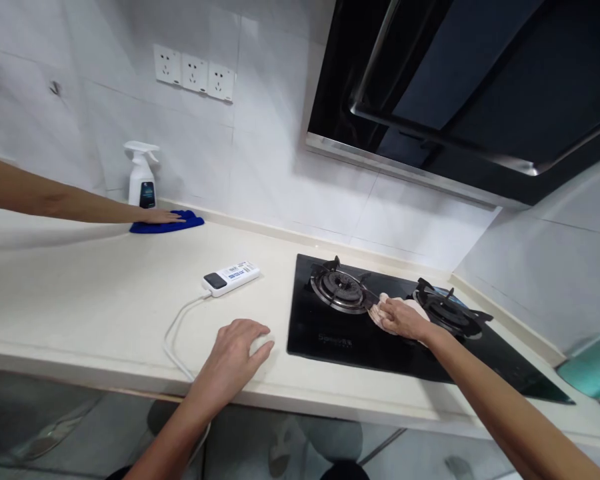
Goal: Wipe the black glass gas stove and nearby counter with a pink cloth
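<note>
My right hand [401,317] presses a pale cloth [377,313] onto the black glass hob [330,333], between the left burner [339,288] and the right burner [447,310]; its fingers are curled over the cloth. My left hand [235,353] rests palm down on the cream counter [80,293] just left of the hob, fingers loosely bent, holding nothing.
Another person's arm reaches in from the left, with its hand [160,216] on a blue cloth [167,223] by a white spray bottle [141,177]. A white power strip [231,277] with its cable lies mid-counter. A black extractor hood [455,93] hangs over the hob. Three wall sockets [194,73] sit above.
</note>
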Available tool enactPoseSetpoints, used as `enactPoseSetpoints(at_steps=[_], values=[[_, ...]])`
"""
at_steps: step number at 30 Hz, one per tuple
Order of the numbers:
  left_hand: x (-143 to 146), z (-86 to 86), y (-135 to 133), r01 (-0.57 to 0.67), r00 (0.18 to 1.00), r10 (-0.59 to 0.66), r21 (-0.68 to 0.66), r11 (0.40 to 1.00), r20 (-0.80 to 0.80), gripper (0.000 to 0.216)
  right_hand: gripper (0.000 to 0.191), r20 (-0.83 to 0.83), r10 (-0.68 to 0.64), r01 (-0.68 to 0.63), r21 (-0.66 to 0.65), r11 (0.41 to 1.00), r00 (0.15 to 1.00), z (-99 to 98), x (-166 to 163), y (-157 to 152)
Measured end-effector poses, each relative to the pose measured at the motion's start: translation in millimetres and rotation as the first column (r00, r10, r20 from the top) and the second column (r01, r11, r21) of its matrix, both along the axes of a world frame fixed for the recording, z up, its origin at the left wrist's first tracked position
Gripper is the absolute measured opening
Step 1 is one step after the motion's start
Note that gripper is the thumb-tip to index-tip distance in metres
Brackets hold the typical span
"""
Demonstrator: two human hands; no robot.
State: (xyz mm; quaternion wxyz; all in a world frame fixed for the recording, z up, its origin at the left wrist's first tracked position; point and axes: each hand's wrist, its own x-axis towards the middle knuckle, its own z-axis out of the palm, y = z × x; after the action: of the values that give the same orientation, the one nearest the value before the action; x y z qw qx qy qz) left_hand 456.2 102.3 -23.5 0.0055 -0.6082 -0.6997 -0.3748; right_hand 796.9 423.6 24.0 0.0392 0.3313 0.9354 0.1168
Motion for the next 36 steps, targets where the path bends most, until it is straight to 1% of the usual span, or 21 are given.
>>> enactPoseSetpoints(at_steps=[5, 9, 12, 15, 17, 20, 22, 23, 25, 27, 30, 32, 33, 35, 36], values=[[-2.5, -6.1, 4.9, 0.0, 1.0, 0.0, 0.014, 1.0, -0.025, 0.025, 0.021, -0.04, 0.065, -0.064, 0.032, 0.997, 0.997, -5.7, -11.1, -15.5], [-3.2, -7.6, 6.6, 0.002, 1.0, -0.002, 0.004, 1.0, -0.022, 0.024, 0.016, -0.092, 0.132, -0.13, 0.034, 0.991, 0.987, -10.9, -18.9, -35.7], [-0.8, -5.1, 4.3, 0.0, 0.999, 0.0, 0.0, 1.0, -0.038, 0.023, 0.01, -0.198, 0.203, -0.196, 0.059, 0.979, 0.959, -18.4, -23.8, -57.0], [1.5, -3.1, 2.2, -0.006, 0.998, 0.006, -0.008, 1.0, -0.066, 0.028, 0.007, -0.338, 0.215, -0.194, 0.094, 0.976, 0.916, -28.0, -32.7, -84.3], [1.9, -2.7, 1.7, -0.011, 0.997, 0.009, -0.019, 1.0, -0.075, 0.03, 0.004, -0.398, 0.213, -0.188, 0.1, 0.977, 0.893, -33.8, -43.4, -105.2], [1.1, -2.0, 2.1, -0.01, 0.997, 0.007, -0.042, 0.999, -0.071, 0.03, 0.003, -0.424, 0.249, -0.204, 0.149, 0.967, 0.871, -38.1, -67.9, -134.0], [-0.1, -1.1, 2.4, -0.007, 0.998, 0.004, -0.054, 0.999, -0.055, 0.032, 0.003, -0.44, 0.3, -0.251, 0.168, 0.953, 0.846, -34.9, -88.0, -145.4], [-0.8, -0.7, 2.6, -0.007, 0.999, 0.004, -0.056, 0.998, -0.045, 0.033, 0.005, -0.462, 0.317, -0.279, 0.152, 0.948, 0.828, -31.0, -98.7, -147.8], [-2.8, -0.4, 3.0, -0.01, 1.0, 0.008, -0.053, 0.999, -0.026, 0.034, 0.008, -0.531, 0.299, -0.308, 0.074, 0.948, 0.793, -19.3, -120.7, -146.6], [-5.4, -1.3, 3.7, -0.012, 1.0, 0.012, -0.036, 0.999, -0.015, 0.034, 0.012, -0.562, 0.244, -0.294, 0.002, 0.956, 0.79, -5.9, -142.4, -140.9], [-9.9, -4.0, 5.6, -0.012, 1.0, 0.012, -0.009, 1.0, 0.0, 0.034, 0.027, -0.458, 0.128, -0.181, -0.072, 0.981, 0.88, 6.8, -169.0, -135.3], [-12.4, -5.2, 7.3, -0.015, 1.0, 0.015, -0.008, 1.0, 0.013, 0.036, 0.041, -0.372, 0.028, -0.085, -0.137, 0.987, 0.928, 7.3, -177.9, -138.6], [-13.4, -5.4, 8.3, -0.019, 1.0, 0.019, -0.014, 1.0, 0.021, 0.036, 0.048, -0.349, -0.009, -0.055, -0.172, 0.984, 0.937, 5.7, -178.9, -142.7], [-14.7, -5.3, 10.2, -0.022, 0.999, 0.023, -0.03, 0.999, 0.033, 0.038, 0.058, -0.339, -0.017, -0.058, -0.21, 0.976, 0.941, 0.7, -174.1, -155.0], [-15.2, -5.1, 11.1, -0.019, 0.999, 0.02, -0.035, 0.999, 0.035, 0.039, 0.06, -0.348, 0.0, -0.075, -0.204, 0.976, 0.938, -2.2, -168.9, -162.5]])
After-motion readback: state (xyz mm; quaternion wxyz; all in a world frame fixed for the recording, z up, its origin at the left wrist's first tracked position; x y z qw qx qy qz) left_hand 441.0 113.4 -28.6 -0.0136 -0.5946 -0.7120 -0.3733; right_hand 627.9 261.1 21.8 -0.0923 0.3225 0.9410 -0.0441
